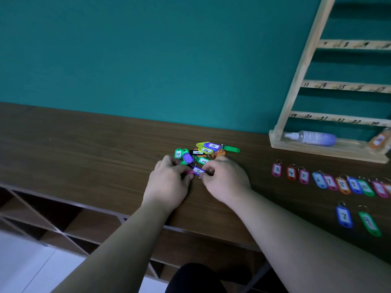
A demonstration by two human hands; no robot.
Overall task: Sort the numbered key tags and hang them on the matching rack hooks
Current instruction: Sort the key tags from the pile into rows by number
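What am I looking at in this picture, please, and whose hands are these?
There is no machine here: a person wears a camera on the head, looking down at their own bare hands. On the brown table lies a pile of coloured numbered key tags, and to the right a sorted row of tags. A wooden rack with numbered rails stands by the wall, a spray bottle lying on its base. The left hand pinches a pink tag, the right hand a purple tag beside it, at the pile's near edge.
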